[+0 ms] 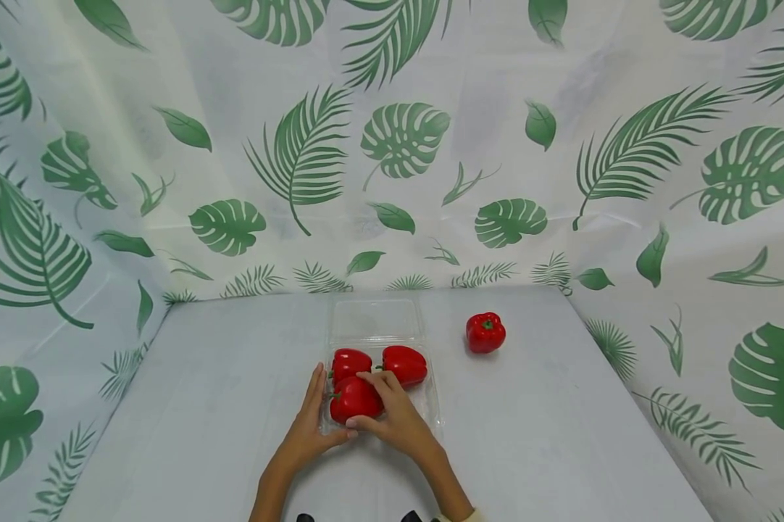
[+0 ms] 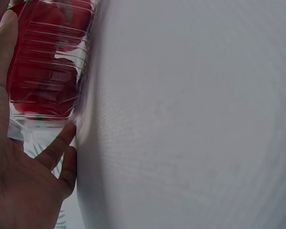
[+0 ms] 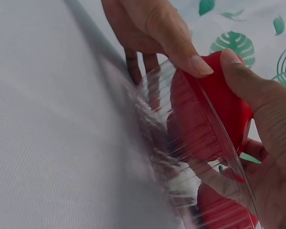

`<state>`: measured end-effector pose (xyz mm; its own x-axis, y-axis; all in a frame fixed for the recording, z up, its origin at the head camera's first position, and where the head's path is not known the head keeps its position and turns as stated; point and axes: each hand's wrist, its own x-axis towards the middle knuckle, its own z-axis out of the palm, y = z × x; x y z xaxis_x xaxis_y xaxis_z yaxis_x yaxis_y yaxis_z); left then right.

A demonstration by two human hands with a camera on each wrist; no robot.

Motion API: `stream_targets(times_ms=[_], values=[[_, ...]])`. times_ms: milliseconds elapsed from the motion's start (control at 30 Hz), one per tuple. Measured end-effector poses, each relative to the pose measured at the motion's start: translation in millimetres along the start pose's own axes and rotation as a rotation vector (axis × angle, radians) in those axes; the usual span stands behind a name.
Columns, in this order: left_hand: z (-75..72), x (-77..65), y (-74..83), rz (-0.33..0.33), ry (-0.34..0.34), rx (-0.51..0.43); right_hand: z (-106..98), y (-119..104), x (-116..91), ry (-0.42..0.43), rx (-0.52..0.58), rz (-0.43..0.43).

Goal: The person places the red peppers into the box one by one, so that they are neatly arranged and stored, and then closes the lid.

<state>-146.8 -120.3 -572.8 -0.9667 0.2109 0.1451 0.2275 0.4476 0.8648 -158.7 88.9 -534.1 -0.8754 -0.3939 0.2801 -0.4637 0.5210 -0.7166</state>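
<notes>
A red bell pepper (image 1: 353, 402) lies in the front left of a clear plastic clamshell box (image 1: 435, 402), its green stem to the left. My right hand (image 1: 397, 419) grips this pepper from the right, thumb at the front and fingers over the top. At the box's front left corner is my left hand (image 1: 306, 433), fingers extended along the left side. Its thumb (image 3: 198, 64) rests at the front rim beside the pepper. Two more red peppers sit behind in the box, one at the back left (image 1: 351, 362) and one at the back right (image 1: 405, 365).
The box's clear lid (image 1: 375, 319) is folded back, away from me. A single red bell pepper (image 1: 485, 333) stands on the white table (image 1: 529, 435) to the right of the lid. Leaf-printed sheets (image 1: 405, 138) enclose the table at the back and sides.
</notes>
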Motion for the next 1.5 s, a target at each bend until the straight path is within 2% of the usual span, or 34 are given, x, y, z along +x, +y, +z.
stream_targets(times_ms=[267,567,767,1033,1267,1500], values=[[-0.2,1.2,0.4,-0.005,0.007,0.006,-3.3,4.0,-1.3,-0.040,0.031,-0.044],[2.6,0.4,-2.2,-0.005,0.002,0.007,-4.6,7.7,-5.3,-0.021,0.027,-0.122],[3.8,0.1,-2.2,-0.012,0.005,0.010,-3.7,5.3,-7.0,-0.012,-0.036,-0.135],[1.7,0.7,2.0,-0.056,-0.006,0.021,-0.4,3.0,-6.3,0.004,-0.158,-0.120],[0.9,-1.5,1.4,-0.045,-0.012,0.019,2.3,0.8,-4.6,0.001,-0.194,-0.106],[1.7,0.2,-0.8,-0.040,-0.006,0.000,3.7,-0.1,-1.7,-0.007,-0.294,-0.089]])
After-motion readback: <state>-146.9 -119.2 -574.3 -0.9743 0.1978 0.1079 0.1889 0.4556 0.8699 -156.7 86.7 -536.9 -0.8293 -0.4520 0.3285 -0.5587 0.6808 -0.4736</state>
